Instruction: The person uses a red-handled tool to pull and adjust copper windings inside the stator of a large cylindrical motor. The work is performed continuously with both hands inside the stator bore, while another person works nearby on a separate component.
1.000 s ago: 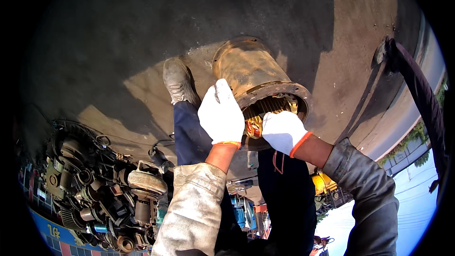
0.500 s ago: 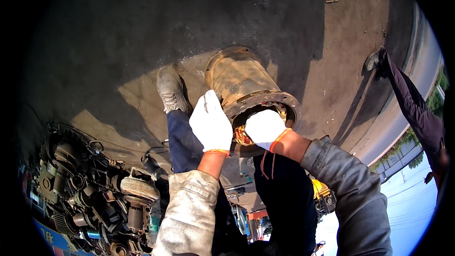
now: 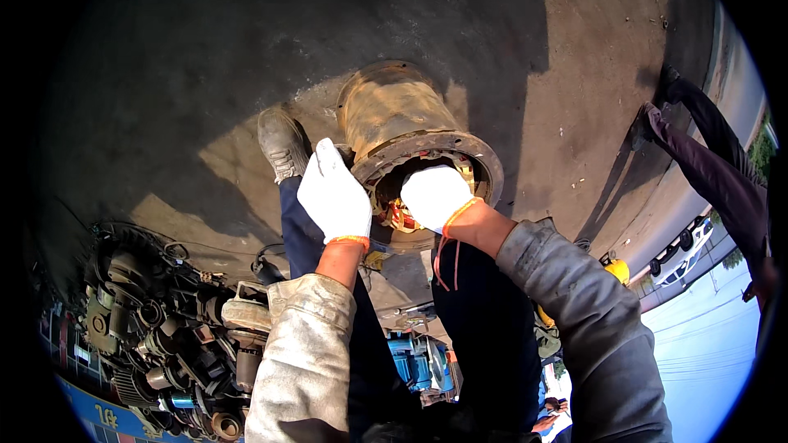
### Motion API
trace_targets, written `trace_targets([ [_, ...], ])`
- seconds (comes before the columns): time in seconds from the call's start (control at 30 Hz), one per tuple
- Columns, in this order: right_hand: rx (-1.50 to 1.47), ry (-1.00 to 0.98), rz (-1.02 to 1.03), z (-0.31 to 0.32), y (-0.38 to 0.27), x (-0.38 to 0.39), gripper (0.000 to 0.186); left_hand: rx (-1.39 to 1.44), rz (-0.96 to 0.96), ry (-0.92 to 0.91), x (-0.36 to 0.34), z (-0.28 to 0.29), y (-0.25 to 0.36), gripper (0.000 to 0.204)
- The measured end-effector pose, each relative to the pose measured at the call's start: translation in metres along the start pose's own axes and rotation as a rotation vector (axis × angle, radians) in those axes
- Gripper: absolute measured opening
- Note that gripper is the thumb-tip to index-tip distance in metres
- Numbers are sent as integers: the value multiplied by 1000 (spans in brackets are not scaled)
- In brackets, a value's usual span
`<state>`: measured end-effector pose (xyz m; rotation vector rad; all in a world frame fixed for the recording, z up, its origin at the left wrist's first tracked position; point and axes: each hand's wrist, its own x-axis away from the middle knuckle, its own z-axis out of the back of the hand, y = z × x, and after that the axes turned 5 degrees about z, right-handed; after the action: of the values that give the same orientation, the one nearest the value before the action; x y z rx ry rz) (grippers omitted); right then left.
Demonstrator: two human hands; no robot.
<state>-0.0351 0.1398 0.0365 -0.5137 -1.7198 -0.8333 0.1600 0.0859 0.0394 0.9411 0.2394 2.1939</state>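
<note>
A rusty, yellow-brown motor housing [image 3: 398, 111] lies on its side on the ground between my feet. Its round flange [image 3: 484, 156] faces me, with red and yellow winding material [image 3: 400, 215] inside the opening. My left hand [image 3: 335, 195], in a white glove, is closed at the left edge of the flange; a small dark piece shows beside its fingertips, too unclear to name. White-gloved too, my right hand [image 3: 437, 199] reaches into the mouth of the housing with its fingers curled. Glare and the hand itself hide what those fingers hold.
A heap of greasy machine parts [image 3: 156, 328] lies at the lower left. My shoe [image 3: 281, 143] stands left of the housing. Another person's legs [image 3: 698, 139] are at the right. Blue machinery [image 3: 419, 359] and a white vehicle [image 3: 688, 253] appear behind.
The view has shifted, so the housing and both hands sit slightly further left and up. My left hand has turned a little against the flange. More of the other person's legs shows.
</note>
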Motion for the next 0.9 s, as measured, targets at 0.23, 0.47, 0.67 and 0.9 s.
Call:
trace_targets([
  [0.23, 2438, -240, 712, -26, 16, 29, 18, -38, -2, -12, 7, 1, -1, 36],
  [0.47, 2369, -53, 956, -21, 16, 71, 16, -43, 104, -51, 7, 5, 11, 42],
  [0.67, 1707, 396, 899, 70, 26, 189, 41, -216, -100, -10, 3, 5, -10, 41],
  [0.9, 127, 847, 1032, 117, 100, 31, 38, -162, 49, -115, 1, -1, -2, 49],
])
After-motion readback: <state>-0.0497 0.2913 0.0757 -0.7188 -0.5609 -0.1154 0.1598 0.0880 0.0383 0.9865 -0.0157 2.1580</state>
